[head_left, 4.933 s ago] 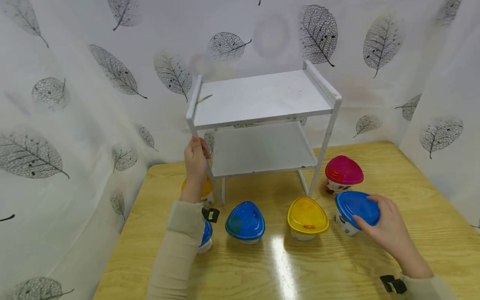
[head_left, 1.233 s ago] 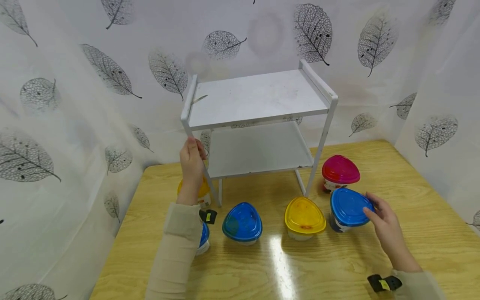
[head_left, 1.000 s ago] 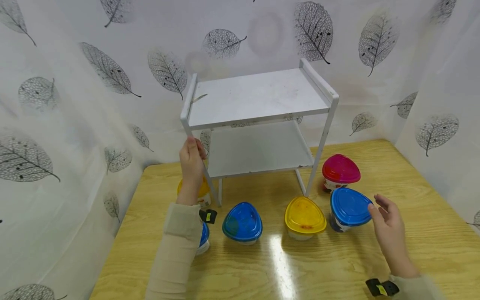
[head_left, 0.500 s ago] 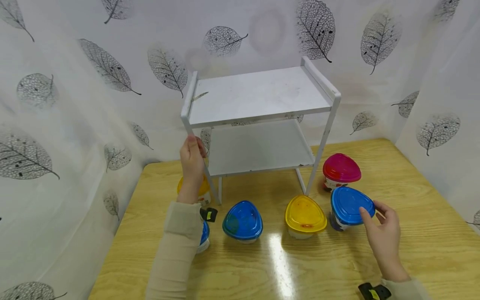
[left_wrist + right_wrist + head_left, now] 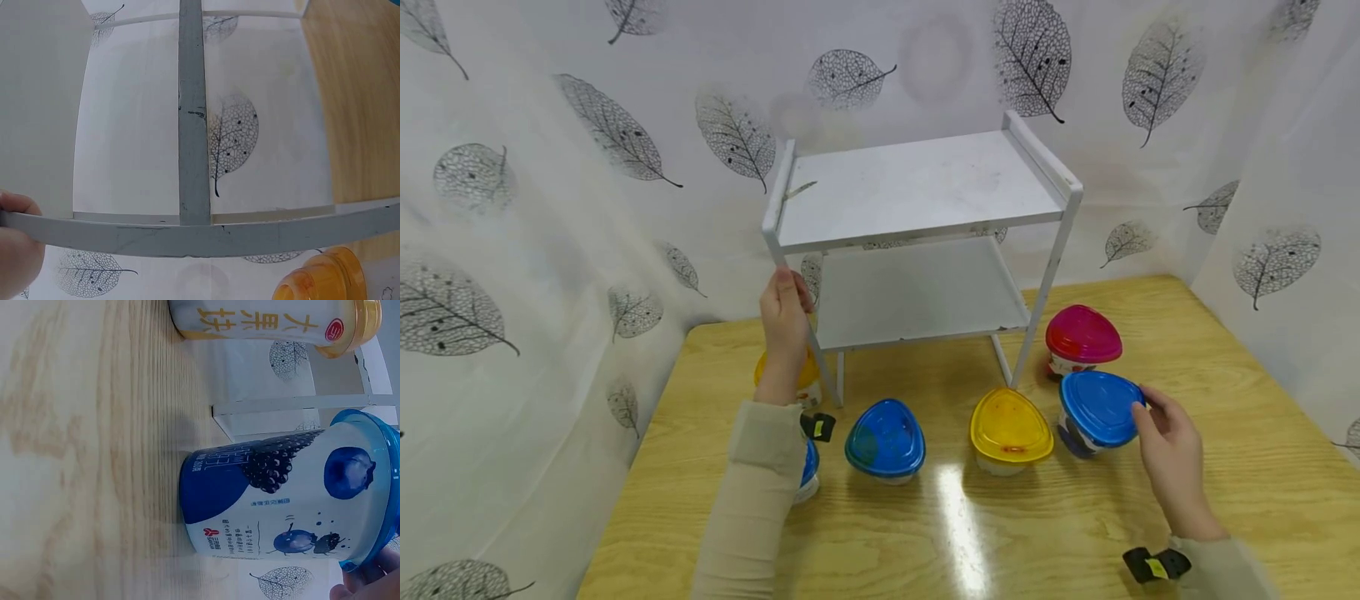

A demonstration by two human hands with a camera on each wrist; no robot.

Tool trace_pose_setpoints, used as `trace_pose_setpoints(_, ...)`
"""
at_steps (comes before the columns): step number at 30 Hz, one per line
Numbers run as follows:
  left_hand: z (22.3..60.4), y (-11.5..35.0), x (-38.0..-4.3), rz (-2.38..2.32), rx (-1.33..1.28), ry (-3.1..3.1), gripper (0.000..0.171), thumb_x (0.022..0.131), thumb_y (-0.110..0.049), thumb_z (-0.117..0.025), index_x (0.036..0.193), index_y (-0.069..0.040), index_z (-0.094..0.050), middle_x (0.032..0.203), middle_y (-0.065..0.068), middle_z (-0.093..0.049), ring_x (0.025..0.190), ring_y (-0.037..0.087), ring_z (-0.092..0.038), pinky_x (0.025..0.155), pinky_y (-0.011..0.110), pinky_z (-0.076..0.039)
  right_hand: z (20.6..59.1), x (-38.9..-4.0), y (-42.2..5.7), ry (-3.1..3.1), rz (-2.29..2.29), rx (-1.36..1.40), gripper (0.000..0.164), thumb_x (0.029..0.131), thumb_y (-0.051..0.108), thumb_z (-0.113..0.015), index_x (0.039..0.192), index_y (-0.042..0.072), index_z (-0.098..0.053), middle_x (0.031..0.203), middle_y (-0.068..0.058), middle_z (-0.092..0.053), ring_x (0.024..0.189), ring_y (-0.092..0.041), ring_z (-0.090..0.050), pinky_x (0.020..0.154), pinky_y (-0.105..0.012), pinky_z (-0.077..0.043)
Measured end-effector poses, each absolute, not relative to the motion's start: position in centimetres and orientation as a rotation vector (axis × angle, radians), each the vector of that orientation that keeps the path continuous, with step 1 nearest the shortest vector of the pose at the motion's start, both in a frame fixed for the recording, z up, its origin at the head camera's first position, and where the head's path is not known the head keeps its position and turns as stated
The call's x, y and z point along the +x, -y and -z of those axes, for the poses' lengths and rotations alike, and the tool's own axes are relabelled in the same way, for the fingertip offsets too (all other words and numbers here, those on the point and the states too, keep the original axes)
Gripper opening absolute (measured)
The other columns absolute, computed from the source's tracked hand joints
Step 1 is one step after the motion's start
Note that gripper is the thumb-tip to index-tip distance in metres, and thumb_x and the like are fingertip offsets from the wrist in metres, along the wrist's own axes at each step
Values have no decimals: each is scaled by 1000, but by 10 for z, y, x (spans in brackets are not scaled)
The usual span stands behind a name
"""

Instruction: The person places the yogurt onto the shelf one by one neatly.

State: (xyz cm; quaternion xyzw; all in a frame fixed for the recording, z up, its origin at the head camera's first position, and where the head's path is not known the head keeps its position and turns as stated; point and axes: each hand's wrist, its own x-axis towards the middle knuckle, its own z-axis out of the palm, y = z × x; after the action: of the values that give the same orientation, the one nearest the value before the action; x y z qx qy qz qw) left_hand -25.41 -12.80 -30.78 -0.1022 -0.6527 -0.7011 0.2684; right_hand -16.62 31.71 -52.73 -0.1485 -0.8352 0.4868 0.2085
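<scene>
My left hand (image 5: pixel 786 325) grips the front left leg of a white two-tier shelf (image 5: pixel 917 187); in the left wrist view, the left hand (image 5: pixel 20 253) holds the grey-white bar at the lower left. At the right, my right hand (image 5: pixel 1172 462) pinches the right corner of a blue-lidded yogurt cup (image 5: pixel 1099 408), thumb on the lid and fingers behind its rim. The right wrist view shows this blueberry-printed yogurt cup (image 5: pixel 281 494) standing on the table, with the right hand's fingertips (image 5: pixel 369 581) at its lid. Both shelf tiers hold nothing.
A pink-lidded cup (image 5: pixel 1082 335) stands behind the blue-lidded one. A yellow-lidded cup (image 5: pixel 1011 427) and another blue-lidded cup (image 5: pixel 886 440) stand before the shelf. Behind my left arm, a yellow-lidded cup (image 5: pixel 808 379) and a blue-lidded cup (image 5: pixel 808 475) are partly hidden.
My right hand has shifted from spanning the lid to its right corner, loosening and regripping. The blue-lidded cup has turned and moved slightly left. My left hand keeps hold of the shelf leg.
</scene>
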Motion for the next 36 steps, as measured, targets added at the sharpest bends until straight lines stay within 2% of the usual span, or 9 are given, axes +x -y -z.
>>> trace_pose_setpoints(4,307,128,-254,1886,-286,1763,35,99,-18,-25,68,-12,-39,54,-2,-33,49,12,-30,49,22,-28,522,-172,-316,2374,-1344,-392,42,94,38,-36,133,24,-38,134,1,-38,114,-10,-40,81,-8,-36)
trace_pose_setpoints(10,308,128,-253,1891,-276,1778,35,99,-19,-25,68,-11,-39,54,-2,-33,49,11,-31,48,22,-29,457,-152,-283,2385,-1456,-318,45,97,27,-33,134,2,-33,136,-16,-33,122,-21,-34,90,-14,-32)
trace_pose_setpoints(11,309,128,-252,1893,-271,1780,35,99,-19,-25,69,-11,-39,54,-2,-32,49,11,-31,48,22,-29,450,-149,-279,2397,-1457,-327,46,97,26,-32,135,0,-31,136,-18,-31,123,-24,-32,94,-19,-31)
trace_pose_setpoints(13,309,127,-252,1898,-262,1785,35,99,-19,-25,69,-11,-39,54,-2,-32,49,11,-31,49,22,-29,456,-146,-279,2377,-1435,-319,47,97,27,-33,136,2,-29,137,-16,-31,124,-19,-31,94,-15,-29)
trace_pose_setpoints(17,309,127,-252,1886,-259,1787,35,99,-21,-26,68,-11,-39,54,-1,-33,49,11,-31,49,22,-28,465,-139,-279,2315,-1452,-298,48,96,26,-38,137,4,-26,139,-12,-28,128,-15,-24,98,-17,-21)
trace_pose_setpoints(18,309,127,-253,1881,-259,1786,35,99,-21,-26,68,-11,-39,55,-2,-33,49,10,-32,49,22,-29,473,-139,-282,2295,-1445,-284,48,95,26,-39,137,5,-27,139,-11,-29,127,-11,-24,96,-12,-20)
trace_pose_setpoints(25,309,127,-254,1893,-254,1763,35,99,-20,-26,68,-12,-39,54,-2,-33,48,9,-31,47,20,-29,522,-151,-302,2277,-1387,-282,49,93,29,-44,137,12,-30,138,-5,-31,126,-9,-25,97,-14,-19)
trace_pose_setpoints(32,309,127,-255,1913,-276,1761,35,99,-19,-25,68,-11,-39,54,-2,-32,48,9,-30,47,20,-27,532,-155,-302,2319,-1339,-395,47,93,32,-43,137,20,-31,137,0,-33,125,-7,-26,94,-10,-21)
trace_pose_setpoints(36,309,128,-255,1903,-282,1755,35,99,-18,-25,67,-11,-39,53,-2,-31,48,9,-29,47,20,-26,532,-158,-305,2350,-1328,-413,45,93,34,-41,136,22,-32,137,1,-34,125,-9,-28,95,-14,-24)
